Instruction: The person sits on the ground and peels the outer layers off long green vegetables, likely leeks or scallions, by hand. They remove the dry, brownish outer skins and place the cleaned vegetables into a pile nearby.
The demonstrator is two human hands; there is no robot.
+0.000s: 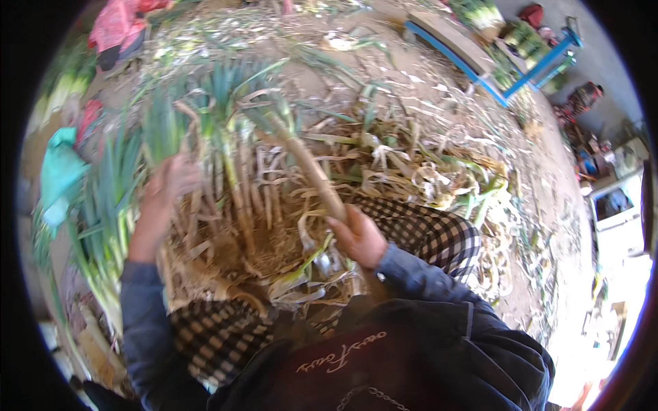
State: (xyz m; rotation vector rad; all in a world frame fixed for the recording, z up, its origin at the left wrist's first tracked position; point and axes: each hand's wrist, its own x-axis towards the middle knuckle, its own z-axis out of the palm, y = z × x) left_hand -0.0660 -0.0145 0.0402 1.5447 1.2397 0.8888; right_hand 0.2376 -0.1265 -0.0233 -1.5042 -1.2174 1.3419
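Observation:
My right hand [361, 237] grips a long green onion stalk [314, 172] in brown, dry outer skin. The stalk slants up and to the left, with its green leaves away from me. My left hand [170, 180] is blurred with motion beside the green leaves of an upright bunch of long green onions [239, 198]; whether it touches them cannot be seen. The bunch stands between my knees, with soil about the lower stalks. Stripped, dry leaves and skins [411, 164] lie heaped beyond my right knee.
Cleaner green onions with white stems [103, 241] lie at my left, near a turquoise bag [62, 172]. A blue-framed bench [455, 54] stands at upper right. Part of a person in pink clothing [117, 28] is at upper left. Leaf scraps litter the dirt floor [514, 169].

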